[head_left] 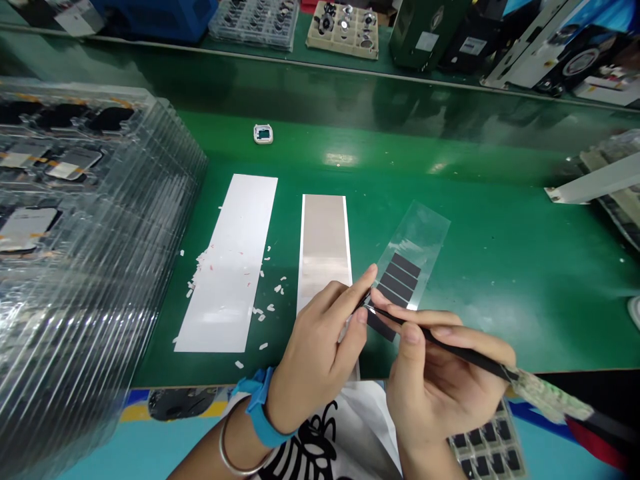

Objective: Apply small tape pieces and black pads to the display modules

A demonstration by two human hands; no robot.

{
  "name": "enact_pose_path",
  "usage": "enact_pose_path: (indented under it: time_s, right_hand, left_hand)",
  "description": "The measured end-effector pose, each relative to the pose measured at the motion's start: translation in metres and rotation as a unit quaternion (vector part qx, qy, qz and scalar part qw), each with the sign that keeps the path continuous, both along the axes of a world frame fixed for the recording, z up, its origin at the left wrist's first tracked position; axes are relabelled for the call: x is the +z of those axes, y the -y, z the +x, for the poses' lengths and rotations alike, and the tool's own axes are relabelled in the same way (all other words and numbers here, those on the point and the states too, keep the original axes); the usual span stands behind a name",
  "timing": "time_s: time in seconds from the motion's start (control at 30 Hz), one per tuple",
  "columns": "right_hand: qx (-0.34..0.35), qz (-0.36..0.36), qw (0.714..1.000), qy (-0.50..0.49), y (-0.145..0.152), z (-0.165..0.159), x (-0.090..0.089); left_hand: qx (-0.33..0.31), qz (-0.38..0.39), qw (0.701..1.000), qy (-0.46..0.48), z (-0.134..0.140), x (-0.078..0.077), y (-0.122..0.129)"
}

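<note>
My left hand (325, 340) is closed in a pinch over the lower end of a beige strip with white edges (325, 247). Between its fingers is a small dark-edged piece (361, 302), mostly hidden. My right hand (445, 380) grips a slim black pointed tool (465, 357) whose rear is wrapped in tape. The tool's tip meets the small piece at my left fingertips. Just beyond my fingers lies a clear film sheet (425, 230) with several black rectangular stickers (400, 275), partly covered by my hands.
A white sheet (230, 260) lies left, with small pale scraps (271, 307) around it. Stacked clear trays (150, 200) rise at the far left. A small white-framed part (263, 134) sits farther back. A shelf above holds a parts tray (343, 30); a metal bracket (595, 179) stands right.
</note>
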State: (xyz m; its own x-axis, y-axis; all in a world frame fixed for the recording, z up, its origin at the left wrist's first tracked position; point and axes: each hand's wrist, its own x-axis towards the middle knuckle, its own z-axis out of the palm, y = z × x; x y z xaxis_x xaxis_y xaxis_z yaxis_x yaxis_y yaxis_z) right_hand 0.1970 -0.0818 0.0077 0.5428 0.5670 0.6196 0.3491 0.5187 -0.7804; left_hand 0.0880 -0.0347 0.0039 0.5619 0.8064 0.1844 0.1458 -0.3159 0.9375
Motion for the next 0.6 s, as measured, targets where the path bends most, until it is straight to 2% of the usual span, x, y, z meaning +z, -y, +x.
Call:
enact_pose_path:
  time_s: [0.37,0.6]
  right_hand:
    - [0.012,0.024,1.0,0.006,0.0003,0.0016,-0.0015]
    - [0.03,0.009,0.999,0.016,0.0009,0.0014,-0.0009]
  left_hand:
    - [-0.003,-0.006,1.0,0.002,0.0009,0.0003,-0.0007]
    - [-0.004,-0.01,1.0,0.012,-0.0022,-0.0005,0.0005]
